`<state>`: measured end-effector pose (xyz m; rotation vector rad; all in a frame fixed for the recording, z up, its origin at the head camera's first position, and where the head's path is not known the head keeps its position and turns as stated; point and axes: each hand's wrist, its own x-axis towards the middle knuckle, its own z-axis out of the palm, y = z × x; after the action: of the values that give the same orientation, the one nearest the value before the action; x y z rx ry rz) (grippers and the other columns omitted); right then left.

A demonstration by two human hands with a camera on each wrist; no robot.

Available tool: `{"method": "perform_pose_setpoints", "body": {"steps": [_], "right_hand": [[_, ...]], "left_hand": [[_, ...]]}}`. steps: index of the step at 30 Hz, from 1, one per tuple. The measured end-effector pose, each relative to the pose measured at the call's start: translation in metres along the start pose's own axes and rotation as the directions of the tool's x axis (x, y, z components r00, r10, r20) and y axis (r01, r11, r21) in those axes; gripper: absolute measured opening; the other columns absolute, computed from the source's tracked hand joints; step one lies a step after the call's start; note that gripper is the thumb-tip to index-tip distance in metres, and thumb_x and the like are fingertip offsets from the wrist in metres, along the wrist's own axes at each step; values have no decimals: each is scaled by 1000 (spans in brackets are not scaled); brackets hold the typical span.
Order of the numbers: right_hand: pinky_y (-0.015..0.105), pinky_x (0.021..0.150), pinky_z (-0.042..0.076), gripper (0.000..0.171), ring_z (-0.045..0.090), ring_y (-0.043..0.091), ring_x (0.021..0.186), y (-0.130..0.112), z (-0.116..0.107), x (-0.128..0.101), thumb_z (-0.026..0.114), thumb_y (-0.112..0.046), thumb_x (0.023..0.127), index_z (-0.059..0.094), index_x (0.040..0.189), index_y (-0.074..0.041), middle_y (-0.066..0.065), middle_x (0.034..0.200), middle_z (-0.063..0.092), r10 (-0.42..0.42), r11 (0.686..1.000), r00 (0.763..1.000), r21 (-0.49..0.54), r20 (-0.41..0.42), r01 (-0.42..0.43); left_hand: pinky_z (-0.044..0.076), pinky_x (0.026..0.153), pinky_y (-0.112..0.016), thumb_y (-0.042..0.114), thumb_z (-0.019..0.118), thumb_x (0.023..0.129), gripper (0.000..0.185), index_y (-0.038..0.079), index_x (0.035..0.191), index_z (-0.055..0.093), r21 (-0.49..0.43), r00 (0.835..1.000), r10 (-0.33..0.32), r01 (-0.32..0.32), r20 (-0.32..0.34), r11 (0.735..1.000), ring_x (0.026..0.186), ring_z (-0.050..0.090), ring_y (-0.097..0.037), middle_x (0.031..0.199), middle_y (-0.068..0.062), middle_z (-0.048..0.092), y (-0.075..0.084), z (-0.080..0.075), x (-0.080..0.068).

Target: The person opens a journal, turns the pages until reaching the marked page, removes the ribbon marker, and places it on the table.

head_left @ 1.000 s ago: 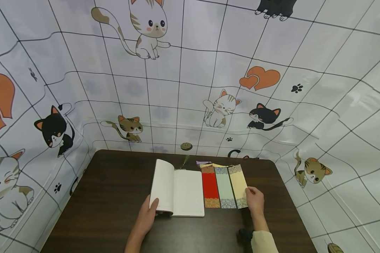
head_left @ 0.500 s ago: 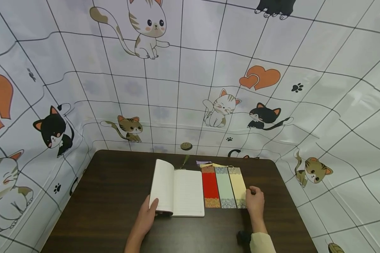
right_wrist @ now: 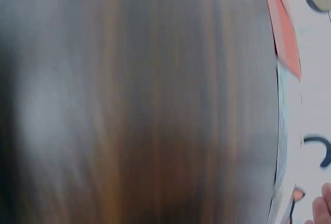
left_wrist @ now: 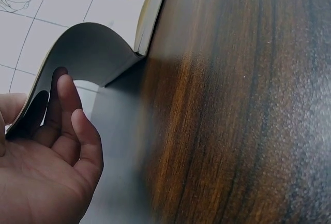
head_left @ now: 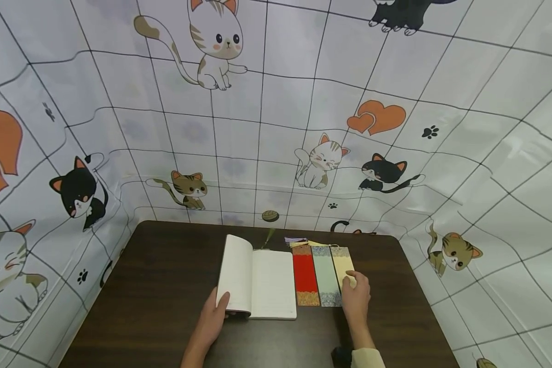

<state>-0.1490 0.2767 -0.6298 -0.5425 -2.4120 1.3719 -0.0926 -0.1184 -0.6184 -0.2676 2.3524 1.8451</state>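
Open notebook [head_left: 259, 276] sits mid-table on the dark wood table [head_left: 156, 286]; three bookmarks lie side by side just right of it: red bookmark [head_left: 305, 273] touching the notebook's right edge, pale green bookmark [head_left: 326, 276] next, cream bookmark [head_left: 342, 263] outermost. Right hand [head_left: 355, 299] lies on the near end of the cream bookmark, fingers laid over it; can't tell whether they pinch the edge or just press flat, and the right wrist view is too blurred to settle it. Left hand [head_left: 213, 314] grips the notebook's near left corner, thumb on top, fingers curled under the bowed cover [left_wrist: 83, 53] in the left wrist view. Risks, as I judge them: the bookmarks abut, so a sideways drag on the cream one likely shoves the green and red out of line or under the notebook page. A flat strip on smooth wood is hard to lift, and fingers may slip off. Tassels [head_left: 299, 240] bunch at the far end beyond the notebook and could snag each other. If the left grip loosens, the raised left pages may flop shut.
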Motion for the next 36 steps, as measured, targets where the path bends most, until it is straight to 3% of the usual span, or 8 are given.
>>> {"method": "perform_pose_setpoints", "body": {"steps": [5,8,10,15,17,22,28,36], "right_hand": [[67,115,41,29,49,43,142,-15,25,-14,56,-17,111,68,131,0,21,144,58,-66,998,995,29,79,64],[61,109,49,22,60,38,129,-27,40,-29,61,-16,108,71,124,-4,15,132,67,-225,971,966,-46,124,233],[56,103,54,16,65,34,119,-36,49,-40,68,-14,104,73,117,-7,10,123,71,-408,894,897,-123,169,430],[47,101,58,26,69,25,119,-57,69,-67,78,-22,96,75,122,-16,3,127,74,-691,592,626,-214,363,777],[46,106,57,39,67,23,128,-63,77,-76,76,-32,97,73,133,-19,1,139,71,-670,543,569,-208,477,813],[49,118,48,61,53,23,150,-68,92,-93,59,-57,105,58,156,-23,-3,162,56,-514,505,465,-184,720,843],[48,121,45,61,48,19,155,-67,101,-98,54,-63,106,55,159,-32,-7,167,49,-423,480,449,-225,787,848],[58,117,47,62,51,25,151,-60,93,-86,68,-58,99,59,155,-31,-4,165,52,-386,547,480,-224,787,807]], "left_hand": [[55,83,-34,40,47,117,63,-3,161,37,-8,1000,12,-12,-1,1000,113,63,-26,147,-27,57,-3,1,1],[55,80,-34,41,48,116,62,-4,158,40,-10,999,35,-35,-14,999,108,64,-25,142,-27,59,-5,1,0],[55,77,-33,40,48,116,61,-6,155,43,5,998,59,-59,-28,998,102,65,-22,136,-28,61,-6,2,-1],[55,75,-33,43,50,114,67,-8,156,42,-11,996,80,-81,-35,997,99,65,-22,139,-32,59,-10,2,-2],[55,74,-33,44,50,114,69,-10,156,41,-13,995,92,-93,-37,996,97,65,-22,138,-33,59,-10,2,-3],[55,76,-33,44,48,115,69,-10,158,38,-9,998,61,-62,-31,998,107,65,-27,145,-34,55,-8,2,-3],[54,79,-33,36,48,116,61,-5,160,38,0,1000,3,-3,-14,1000,105,64,-24,144,-29,58,-1,0,-3],[55,80,-34,35,47,117,59,-5,160,37,-6,1000,10,-10,-6,1000,105,64,-22,143,-27,59,0,-2,-2]]}}
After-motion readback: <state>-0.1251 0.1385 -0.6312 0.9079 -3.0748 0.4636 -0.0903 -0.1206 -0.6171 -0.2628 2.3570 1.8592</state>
